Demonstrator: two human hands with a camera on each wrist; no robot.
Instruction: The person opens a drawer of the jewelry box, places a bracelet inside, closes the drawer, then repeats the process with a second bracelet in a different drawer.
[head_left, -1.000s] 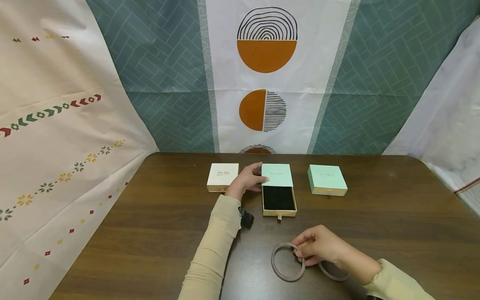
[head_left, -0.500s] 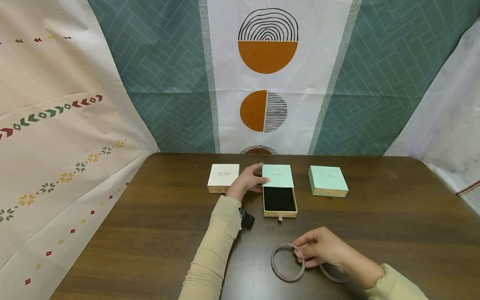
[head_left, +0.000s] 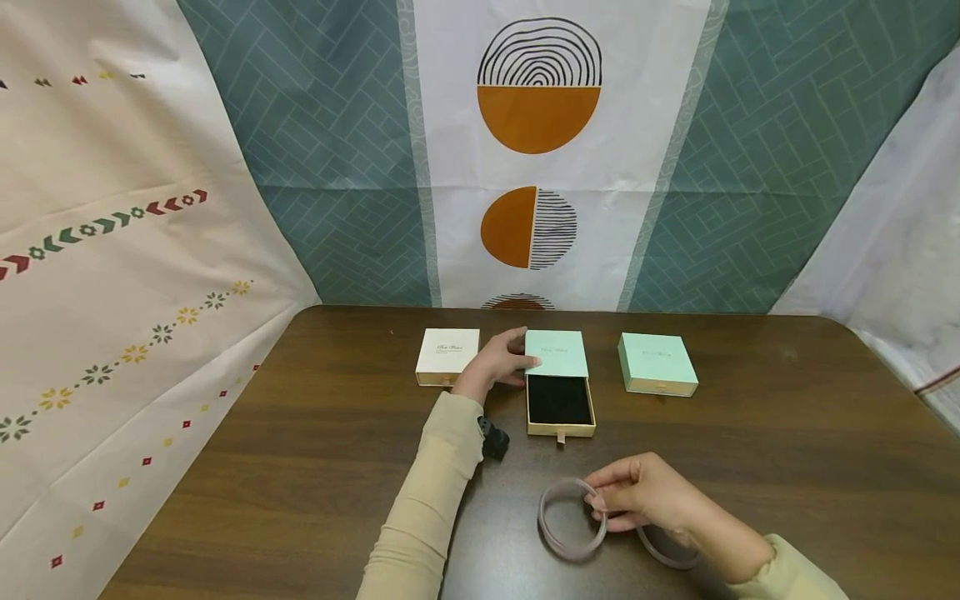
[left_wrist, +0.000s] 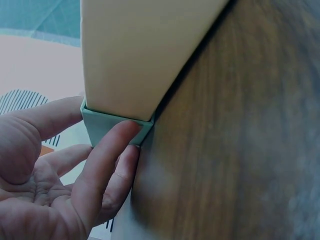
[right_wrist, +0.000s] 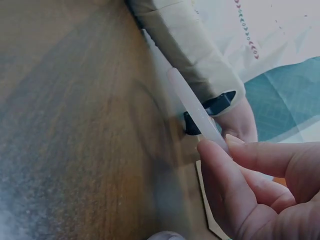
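Note:
My left hand (head_left: 497, 360) holds the mint-green sleeve (head_left: 559, 352) of a small gift box from its left side, thumb at the front corner. The sleeve's cream drawer (head_left: 561, 430), lined in black with a small pull tab, is slid out toward me. In the left wrist view the drawer's outer wall (left_wrist: 130, 60) rises from the sleeve between my fingers. My right hand (head_left: 637, 493) pinches a pale mauve bangle (head_left: 572, 553) between thumb and fingers, tilted up in front of the drawer. A second bangle (head_left: 670, 562) lies on the table, partly hidden by that hand.
A white box (head_left: 447, 350) stands left of the mint box, partly behind my left hand. To the right is another mint box (head_left: 657, 363), its drawer pushed in. The brown wooden table (head_left: 300, 467) ends at a patterned cloth backdrop (head_left: 345, 167). A black wrist camera (head_left: 492, 438) sits on my left sleeve.
The pinched bangle has tilted slightly in my right hand and now looks blurred. My left hand and the drawer box keep their places, with the whole view shifted a little.

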